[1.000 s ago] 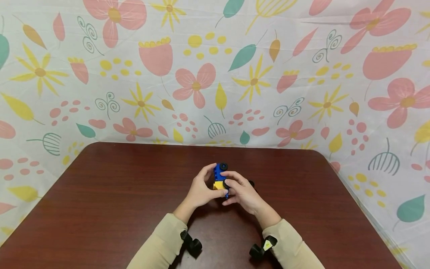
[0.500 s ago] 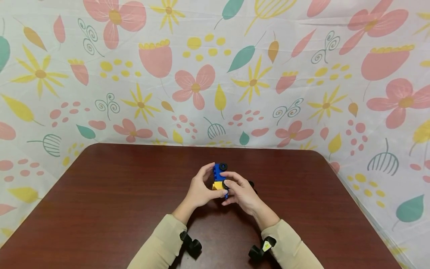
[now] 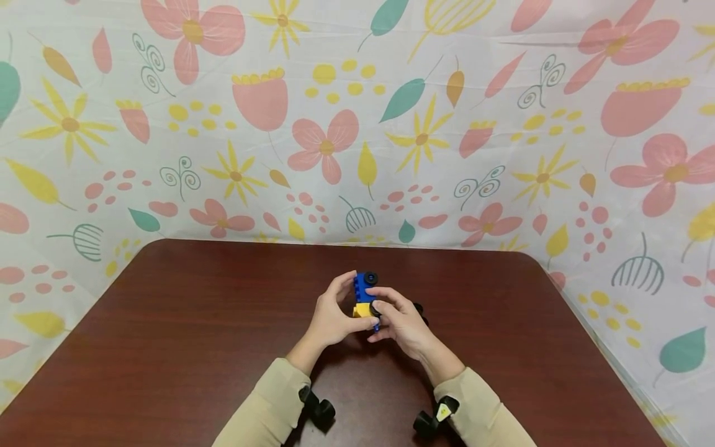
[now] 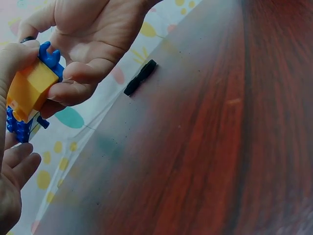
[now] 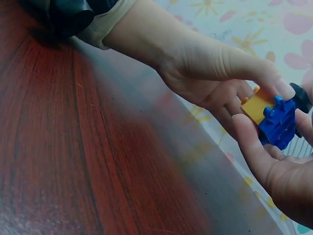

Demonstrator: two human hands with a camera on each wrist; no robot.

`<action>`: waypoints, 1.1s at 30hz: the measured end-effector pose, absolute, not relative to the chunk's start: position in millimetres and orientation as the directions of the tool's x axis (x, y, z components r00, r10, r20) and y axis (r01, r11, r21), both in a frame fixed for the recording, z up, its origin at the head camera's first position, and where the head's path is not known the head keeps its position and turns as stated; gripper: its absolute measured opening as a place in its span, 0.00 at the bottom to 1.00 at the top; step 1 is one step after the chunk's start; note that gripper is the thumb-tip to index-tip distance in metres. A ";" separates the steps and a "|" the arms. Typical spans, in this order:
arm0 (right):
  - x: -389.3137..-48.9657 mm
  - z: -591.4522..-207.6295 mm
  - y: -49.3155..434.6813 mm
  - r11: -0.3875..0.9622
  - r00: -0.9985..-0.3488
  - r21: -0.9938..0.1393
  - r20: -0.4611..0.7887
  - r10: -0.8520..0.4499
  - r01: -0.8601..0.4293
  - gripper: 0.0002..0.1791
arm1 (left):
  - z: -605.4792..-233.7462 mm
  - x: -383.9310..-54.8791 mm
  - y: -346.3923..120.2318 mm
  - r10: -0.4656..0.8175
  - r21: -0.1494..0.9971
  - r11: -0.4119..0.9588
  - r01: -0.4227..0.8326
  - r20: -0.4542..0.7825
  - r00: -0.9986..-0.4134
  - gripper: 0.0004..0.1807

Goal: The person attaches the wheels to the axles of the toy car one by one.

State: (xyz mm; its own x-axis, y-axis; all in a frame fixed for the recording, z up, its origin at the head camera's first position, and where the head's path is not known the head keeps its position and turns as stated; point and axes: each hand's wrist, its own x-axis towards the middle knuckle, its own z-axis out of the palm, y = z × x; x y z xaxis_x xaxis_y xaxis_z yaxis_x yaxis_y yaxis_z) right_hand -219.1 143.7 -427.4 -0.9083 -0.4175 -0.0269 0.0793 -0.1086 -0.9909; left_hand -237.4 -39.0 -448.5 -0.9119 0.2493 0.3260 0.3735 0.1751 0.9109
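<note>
Both hands hold a small toy vehicle of plastic building blocks above the table. It has a blue body [image 3: 360,287] with studs along one side, a yellow block [image 3: 363,310] and black wheels [image 3: 370,278]. My left hand [image 3: 329,318] grips it from the left, fingers at the blue far end and thumb by the near end. From the right, my right hand [image 3: 410,324] pinches it near the lower wheel, its fingers partly covering the body. In the left wrist view, the yellow block [image 4: 33,84] faces the camera, with a blue hooked piece [image 4: 49,56] at its end.
A small black piece, thick at both ends [image 4: 141,77], lies on the dark brown table [image 3: 195,347], beyond my right hand. Flower-patterned cloth [image 3: 324,149] hangs behind the table. Black wrist devices [image 3: 318,410] sit at both sleeves.
</note>
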 end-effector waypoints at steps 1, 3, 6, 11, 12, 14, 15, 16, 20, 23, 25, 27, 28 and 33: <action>-219.1 -427.7 143.5 -0.112 -0.909 -0.991 -0.024 -0.416 0.078 0.26 | -448.2 -237.3 -38.9 0.245 0.910 0.176 0.375 0.328 -0.912 0.51; -219.2 -427.7 143.1 -0.117 -0.910 -0.990 -0.019 -0.414 0.074 0.26 | -447.6 -237.6 -38.7 0.242 0.907 0.176 0.382 0.336 -0.910 0.50; -219.0 -427.1 142.5 -0.124 -0.913 -0.990 -0.012 -0.409 0.068 0.26 | -446.6 -238.0 -38.8 0.240 0.902 0.176 0.394 0.348 -0.906 0.50; -218.1 -426.5 141.5 -0.115 -0.925 -0.992 -0.006 -0.380 0.054 0.24 | -444.8 -237.6 -39.6 0.249 0.896 0.185 0.404 0.355 -0.901 0.50; -217.9 -426.6 141.2 -0.110 -0.929 -0.993 -0.007 -0.370 0.051 0.24 | -444.6 -237.5 -39.8 0.249 0.894 0.192 0.404 0.354 -0.902 0.50; -217.5 -426.9 140.3 -0.098 -0.936 -0.994 -0.010 -0.352 0.048 0.23 | -444.4 -237.6 -40.6 0.248 0.892 0.206 0.403 0.351 -0.903 0.51; -217.6 -427.1 139.8 -0.093 -0.939 -0.995 -0.013 -0.342 0.047 0.23 | -444.3 -237.8 -40.9 0.246 0.892 0.213 0.399 0.346 -0.905 0.51; -217.7 -427.3 139.4 -0.089 -0.942 -0.995 -0.016 -0.336 0.048 0.23 | -444.2 -238.2 -41.3 0.246 0.891 0.217 0.400 0.346 -0.905 0.51; -219.4 -428.0 138.2 -0.069 -0.943 -0.997 -0.018 -0.332 0.044 0.23 | -444.1 -240.8 -42.7 0.250 0.886 0.220 0.408 0.353 -0.902 0.51; -220.0 -428.7 138.6 -0.038 -0.939 -0.999 -0.022 -0.343 0.038 0.25 | -444.7 -241.6 -44.1 0.260 0.891 0.223 0.395 0.336 -0.905 0.51; -219.6 -429.3 139.4 -0.017 -0.937 -0.999 -0.029 -0.349 0.037 0.26 | -445.2 -241.2 -45.1 0.267 0.898 0.226 0.377 0.315 -0.911 0.51; -219.3 -429.7 140.5 0.003 -0.933 -1.000 -0.030 -0.358 0.031 0.27 | -445.7 -240.6 -45.8 0.274 0.902 0.224 0.369 0.305 -0.912 0.51; -219.2 -430.1 141.2 0.008 -0.932 -1.000 -0.029 -0.361 0.029 0.26 | -445.8 -240.4 -45.9 0.275 0.903 0.223 0.367 0.303 -0.913 0.51; -220.8 -430.2 144.8 0.029 -0.921 -1.000 -0.009 -0.389 -0.003 0.27 | -446.0 -240.1 -46.0 0.258 0.910 0.211 0.356 0.299 -0.919 0.49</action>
